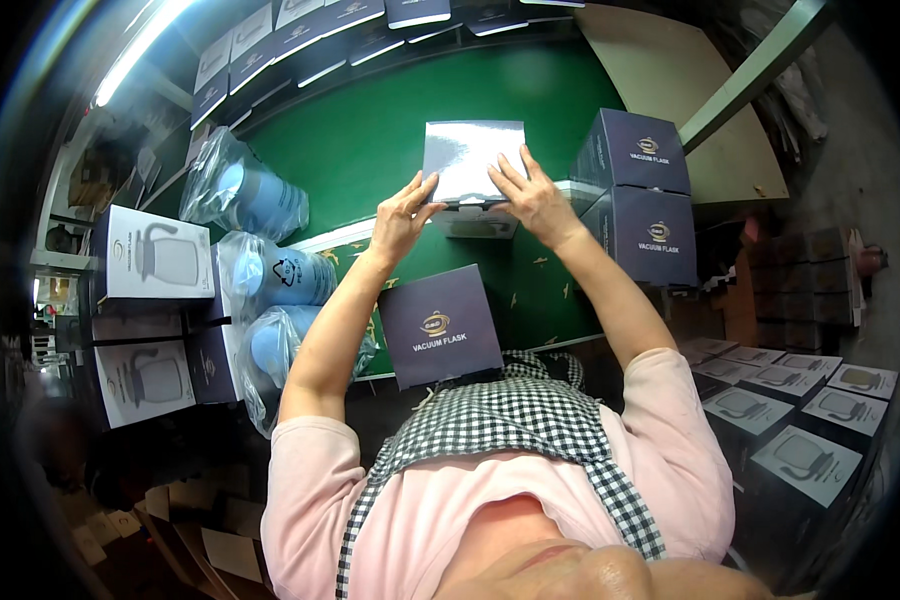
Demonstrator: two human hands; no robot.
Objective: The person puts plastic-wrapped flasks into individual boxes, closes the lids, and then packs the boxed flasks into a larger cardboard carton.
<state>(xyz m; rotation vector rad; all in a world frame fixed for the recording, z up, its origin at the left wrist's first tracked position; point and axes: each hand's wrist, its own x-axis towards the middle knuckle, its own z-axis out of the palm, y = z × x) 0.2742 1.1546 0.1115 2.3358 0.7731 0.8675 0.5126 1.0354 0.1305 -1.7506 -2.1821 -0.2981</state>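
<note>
A cardboard box [478, 223] stands on the green worktop in front of me, its shiny silvery lid flap [470, 150] catching the light. My left hand [402, 218] grips the flap's near left corner, thumb and fingers closed about the edge. On the right side my right hand [538, 200] has its fingers over the flap and its thumb at the near edge below. Closer to my body, a dark blue box [440, 330] with a gold emblem sits at the table's front edge.
Flasks in clear plastic with blue parts [260, 200] lie to the left, beside white-sided boxes [157, 255]. Two stacked dark boxes [635, 195] stand at the right. A row of boxes [305, 35] lines the far side, and several more boxes [810, 455] lie low at right.
</note>
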